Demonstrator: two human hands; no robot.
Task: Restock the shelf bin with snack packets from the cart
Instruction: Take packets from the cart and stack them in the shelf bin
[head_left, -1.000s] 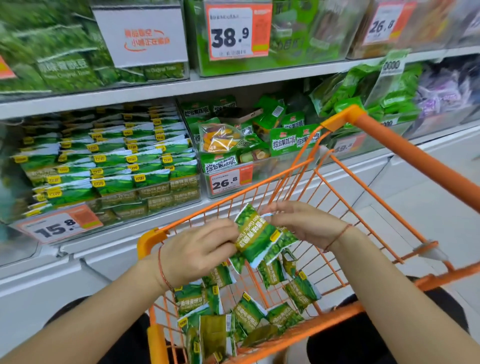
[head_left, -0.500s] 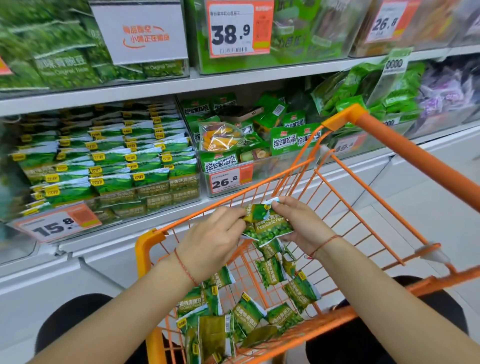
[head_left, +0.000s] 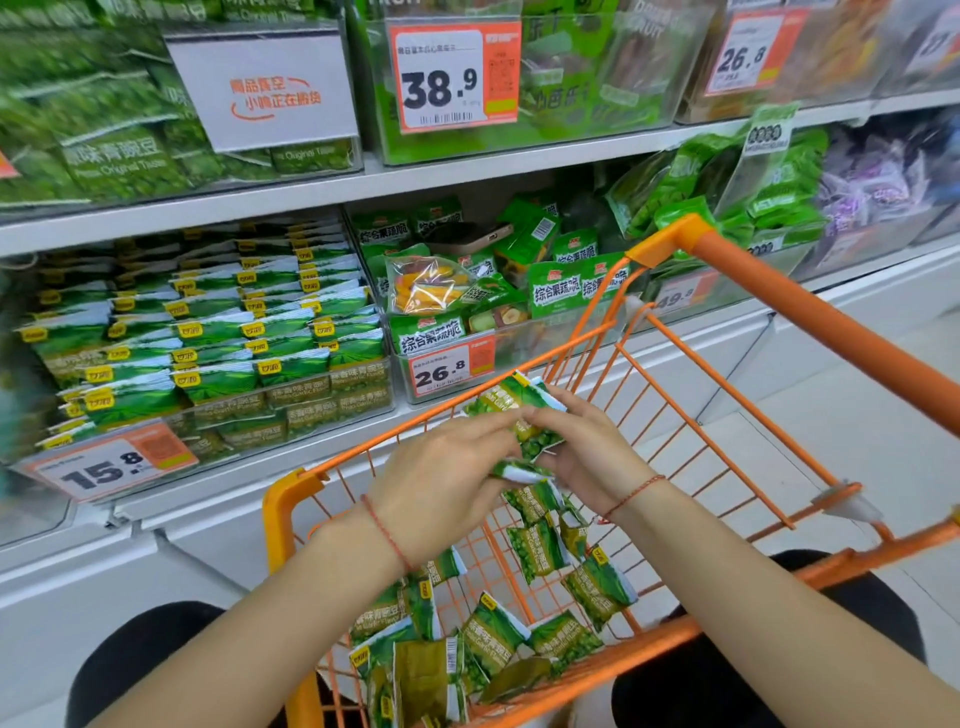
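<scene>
Over the orange cart (head_left: 779, 291), my left hand (head_left: 441, 478) and my right hand (head_left: 587, 452) hold a small stack of green snack packets (head_left: 511, 402) between them, fingers curled round it. Another packet edge (head_left: 519, 472) pokes out under my left palm. Several more green packets (head_left: 540, 551) lie loose in the cart basket below. The shelf bin (head_left: 332, 402) at the left, marked 15.8 (head_left: 104, 467), is packed with rows of the same green packets.
A clear bin (head_left: 498, 343) priced 26.8 with mixed green bags stands right of the target bin. Above, more bins carry tags 38.9 (head_left: 452, 78) and 26.8. The cart's far rim (head_left: 447, 410) sits close to the white shelf edge. Pale floor lies at the right.
Both hands have risen from the basket toward the cart's far rim with the packets. The stack has turned from upright to lying flat between my fingers.
</scene>
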